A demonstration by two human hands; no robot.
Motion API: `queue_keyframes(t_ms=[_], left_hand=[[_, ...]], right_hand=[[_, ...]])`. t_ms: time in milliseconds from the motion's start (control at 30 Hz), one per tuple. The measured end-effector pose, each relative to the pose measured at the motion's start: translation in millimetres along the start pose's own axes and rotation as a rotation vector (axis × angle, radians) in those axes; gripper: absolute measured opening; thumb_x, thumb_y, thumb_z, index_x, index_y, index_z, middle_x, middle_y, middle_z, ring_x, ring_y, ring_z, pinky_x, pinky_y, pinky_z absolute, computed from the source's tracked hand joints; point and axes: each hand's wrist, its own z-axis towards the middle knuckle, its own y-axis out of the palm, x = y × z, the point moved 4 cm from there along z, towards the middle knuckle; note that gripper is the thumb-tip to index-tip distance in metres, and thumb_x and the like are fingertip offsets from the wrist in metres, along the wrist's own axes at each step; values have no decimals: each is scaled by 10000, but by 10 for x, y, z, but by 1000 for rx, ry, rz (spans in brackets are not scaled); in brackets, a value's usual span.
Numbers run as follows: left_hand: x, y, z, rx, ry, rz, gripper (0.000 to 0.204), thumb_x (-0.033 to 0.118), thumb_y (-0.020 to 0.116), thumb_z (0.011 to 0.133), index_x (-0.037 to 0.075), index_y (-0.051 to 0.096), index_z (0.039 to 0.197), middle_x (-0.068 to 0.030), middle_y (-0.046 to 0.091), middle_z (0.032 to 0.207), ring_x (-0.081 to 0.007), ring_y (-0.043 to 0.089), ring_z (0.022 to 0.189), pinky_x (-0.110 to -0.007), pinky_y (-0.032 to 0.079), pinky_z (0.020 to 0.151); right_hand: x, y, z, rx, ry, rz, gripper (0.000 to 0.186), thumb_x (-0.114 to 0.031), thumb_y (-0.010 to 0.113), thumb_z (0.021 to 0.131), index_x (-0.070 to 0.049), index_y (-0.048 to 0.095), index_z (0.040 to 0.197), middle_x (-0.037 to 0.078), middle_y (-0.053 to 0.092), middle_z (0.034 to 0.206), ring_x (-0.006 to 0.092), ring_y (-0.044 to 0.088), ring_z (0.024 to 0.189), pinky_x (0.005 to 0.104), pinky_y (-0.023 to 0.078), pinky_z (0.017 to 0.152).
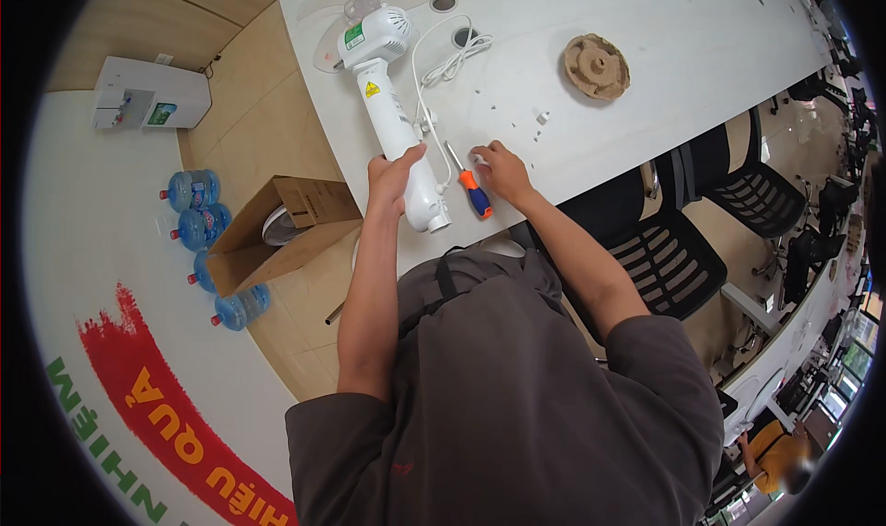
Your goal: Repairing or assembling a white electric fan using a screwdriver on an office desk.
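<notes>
A white electric fan (380, 97) lies on its side on the white table, its see-through blades (325, 44) at the far end. My left hand (392, 180) is wrapped round the lower part of its post. To the right, my right hand (503, 171) is closed, thumb and fingers pinching a small white part (480, 160) whose kind I cannot make out. Between my hands lies a screwdriver (474, 192) with an orange and blue handle, its shaft pointing away from me. The fan's white cord (452, 63) is bundled beyond it.
A round brown moulded-pulp piece (598, 66) and several small bits (543, 117) lie on the table (683, 74). Black mesh chairs (669, 263) stand along its right edge. On the floor at left are an open cardboard box (268, 235) and blue water bottles (201, 223).
</notes>
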Motion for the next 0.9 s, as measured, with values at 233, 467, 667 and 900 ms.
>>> queue_keyframes(t_ms=[233,467,667,900], left_hand=[[-39,-49,32,12,7,22,491,173,815,806,-141,610,1123,-201,679,980,-262,709,786,-393,586,640],[-3,-25,-5,6,0,23,491,161,817,793,-145,607,1114,-201,682,974,-261,705,776,-383,579,638],[-51,-54,31,-6,3,38,475,162,799,828,-121,602,1155,-185,688,991,-262,716,800,-385,603,651],[-39,-27,30,6,11,-1,419,150,802,807,-127,631,1071,-179,690,929,-246,706,743,-377,573,634]], right_hand=[[101,195,111,-111,-190,-140,103,-48,625,866,-39,645,967,124,612,982,339,661,861,445,543,716],[32,139,94,-16,-109,-121,55,-18,612,871,-11,635,921,154,642,934,353,661,820,425,543,690],[-550,-75,-249,-254,216,840,30,22,642,907,28,663,928,69,670,752,137,627,651,279,511,630],[-1129,-389,-385,-392,70,775,49,31,694,879,43,652,903,75,659,748,130,609,646,283,492,613]])
